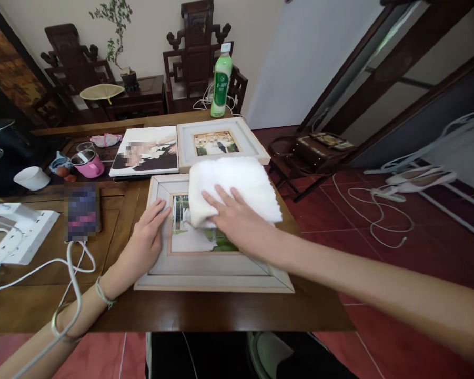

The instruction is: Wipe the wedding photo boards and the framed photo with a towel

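A pale wooden picture frame (217,282) lies on the table, with an outdoor photo (193,239) inside its inner border. My left hand (148,234) rests over the frame's left side, fingers stretched out on the rail. A folded white fluffy cloth (244,181) covers the frame's upper right part and some of the photo. On the cloth's lower edge my right hand (234,216) lies flat with its fingers spread, pressing it against the frame. The cloth and my right forearm hide part of the photo and the frame's right side.
Behind stand a second frame (185,134), a photo panel (148,164) and a green bottle (221,84). Leftward are a pink cup (87,164), a white cup (32,178), a phone (82,210) and a power strip (27,239). A charging cable (73,268) crosses near my left forearm.
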Demonstrator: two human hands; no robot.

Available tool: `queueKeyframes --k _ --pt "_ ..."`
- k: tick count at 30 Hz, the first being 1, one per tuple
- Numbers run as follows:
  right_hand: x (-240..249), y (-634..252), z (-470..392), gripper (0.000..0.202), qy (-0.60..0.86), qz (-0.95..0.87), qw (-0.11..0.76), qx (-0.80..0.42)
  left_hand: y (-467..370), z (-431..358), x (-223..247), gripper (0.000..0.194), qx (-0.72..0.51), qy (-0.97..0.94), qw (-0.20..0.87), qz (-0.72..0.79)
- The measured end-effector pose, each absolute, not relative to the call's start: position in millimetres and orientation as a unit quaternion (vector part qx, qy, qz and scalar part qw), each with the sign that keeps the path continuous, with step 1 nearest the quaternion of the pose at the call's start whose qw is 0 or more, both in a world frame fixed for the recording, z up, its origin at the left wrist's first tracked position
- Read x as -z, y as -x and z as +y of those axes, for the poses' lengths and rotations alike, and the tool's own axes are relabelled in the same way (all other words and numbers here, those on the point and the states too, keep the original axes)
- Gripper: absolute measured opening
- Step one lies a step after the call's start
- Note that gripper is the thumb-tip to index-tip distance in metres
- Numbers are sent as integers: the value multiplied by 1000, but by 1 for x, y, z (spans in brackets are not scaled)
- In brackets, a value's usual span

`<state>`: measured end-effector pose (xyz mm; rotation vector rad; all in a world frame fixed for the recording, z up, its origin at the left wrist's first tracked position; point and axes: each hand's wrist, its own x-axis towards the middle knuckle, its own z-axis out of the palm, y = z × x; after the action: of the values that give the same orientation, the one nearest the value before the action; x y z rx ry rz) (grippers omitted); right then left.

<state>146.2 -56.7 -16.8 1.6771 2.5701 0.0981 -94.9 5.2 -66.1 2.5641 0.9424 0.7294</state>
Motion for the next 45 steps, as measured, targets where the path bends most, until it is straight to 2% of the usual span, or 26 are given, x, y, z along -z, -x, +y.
queueKeyframes --k 6,11,16,23,30,39,42,45 --pt "32 -116 -132 17 -530 846 -30 51 94 6 67 54 -259 -896 148 329" --pt "43 -102 -158 19 -511 852 -64 93 95 6 67 53 -260 -899 141 322" --pt "31 -119 -122 22 -498 862 -22 95 96 6 68 53 -253 -901 141 323" --pt "3 -138 -54 53 -556 829 49 11 97 7 69 56 -263 -900 151 314" --pt "13 -120 -53 37 -570 819 51 42 97 7 69 56 -260 -898 154 320" --pt "12 -99 -141 20 -483 855 21 188 96 5 67 55 -249 -898 150 330" --pt "6 -95 -152 20 -459 864 9 204 95 4 65 55 -248 -897 151 333" --pt "4 -97 -138 27 -486 848 42 205 95 5 65 56 -246 -897 152 333"
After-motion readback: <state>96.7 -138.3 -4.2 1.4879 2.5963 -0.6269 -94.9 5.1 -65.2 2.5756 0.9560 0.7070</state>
